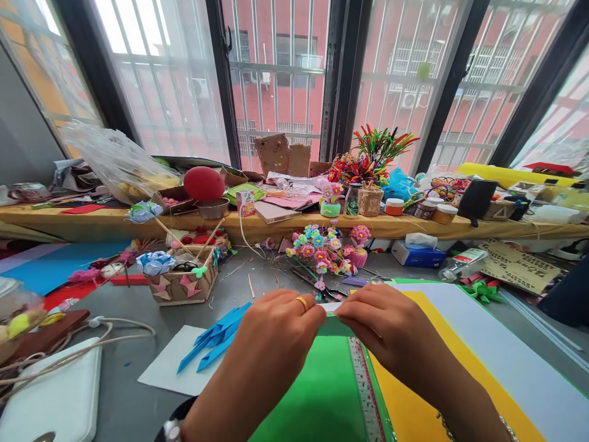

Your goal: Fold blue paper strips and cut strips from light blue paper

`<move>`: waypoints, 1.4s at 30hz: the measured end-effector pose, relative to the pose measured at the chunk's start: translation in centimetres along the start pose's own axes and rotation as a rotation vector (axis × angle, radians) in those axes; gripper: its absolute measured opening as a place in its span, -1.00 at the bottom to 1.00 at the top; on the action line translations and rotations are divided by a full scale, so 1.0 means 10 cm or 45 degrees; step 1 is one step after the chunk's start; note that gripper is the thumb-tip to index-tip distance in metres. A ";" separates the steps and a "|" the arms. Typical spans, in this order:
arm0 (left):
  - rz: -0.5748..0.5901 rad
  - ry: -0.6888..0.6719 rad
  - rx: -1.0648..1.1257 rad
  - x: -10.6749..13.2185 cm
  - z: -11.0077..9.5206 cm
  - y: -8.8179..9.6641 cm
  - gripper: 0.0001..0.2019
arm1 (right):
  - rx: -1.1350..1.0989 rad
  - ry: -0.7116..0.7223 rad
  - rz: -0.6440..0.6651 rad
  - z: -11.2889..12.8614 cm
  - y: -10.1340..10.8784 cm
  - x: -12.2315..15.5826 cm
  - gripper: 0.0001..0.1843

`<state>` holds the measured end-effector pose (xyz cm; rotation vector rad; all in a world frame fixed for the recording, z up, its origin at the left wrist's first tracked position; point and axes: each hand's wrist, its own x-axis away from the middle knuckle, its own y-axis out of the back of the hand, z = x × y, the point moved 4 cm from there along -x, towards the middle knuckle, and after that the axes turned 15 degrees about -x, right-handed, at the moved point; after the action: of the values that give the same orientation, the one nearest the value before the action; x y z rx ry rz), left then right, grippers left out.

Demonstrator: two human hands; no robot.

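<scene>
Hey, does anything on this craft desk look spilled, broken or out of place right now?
Nothing looks spilled or broken. Both hands, left hand and right hand, pinch the green paper beside the metal ruler; the clutter is just craft supplies.

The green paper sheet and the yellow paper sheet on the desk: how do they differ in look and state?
The green paper sheet is held at its far edge by the left hand and right hand; the yellow paper sheet lies untouched at its right. A metal ruler rests along the green sheet's right edge, not on the yellow one. The yellow sheet lies on a white sheet. Both lie flat.
</scene>
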<state>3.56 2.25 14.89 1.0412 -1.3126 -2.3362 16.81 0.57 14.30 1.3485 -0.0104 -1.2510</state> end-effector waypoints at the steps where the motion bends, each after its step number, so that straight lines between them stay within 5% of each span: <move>1: -0.016 0.008 0.012 0.02 0.04 0.02 -0.85 | 0.004 -0.010 -0.001 -0.01 0.02 0.01 -0.79; 8: -0.173 0.093 -0.089 0.14 0.36 0.14 -0.66 | 0.072 -0.074 -0.008 -0.15 0.16 0.06 -0.79; 16: -0.117 0.264 -0.279 0.25 0.61 0.21 -0.59 | 0.302 -0.270 -0.235 -0.46 0.51 0.21 -0.75; 20: 0.015 0.227 -0.200 0.18 0.45 0.11 -0.74 | 0.071 -0.139 -0.337 -0.24 0.40 0.12 -0.85; 24: 0.090 0.051 -0.018 0.04 0.10 0.03 -0.84 | -0.068 0.007 -0.026 0.03 0.01 -0.02 -0.83; 28: 0.104 0.035 0.051 0.02 0.03 0.02 -0.84 | -0.050 -0.002 0.050 0.04 -0.09 -0.03 -0.79; 35: -0.091 0.151 -0.070 0.22 0.45 0.15 -0.73 | 0.038 -0.051 -0.006 -0.17 0.18 0.04 -0.78; 39: -0.150 0.394 -0.397 0.40 0.75 0.25 -0.70 | 0.123 -0.071 -0.063 -0.25 0.28 0.08 -0.78; 42: -0.195 0.465 -0.500 0.41 0.76 0.32 -0.76 | 0.103 -0.066 -0.059 -0.21 0.24 0.07 -0.80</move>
<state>-5.00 3.13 18.19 1.3802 -0.6305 -2.2353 19.95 0.96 14.89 1.3924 -0.0675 -1.3362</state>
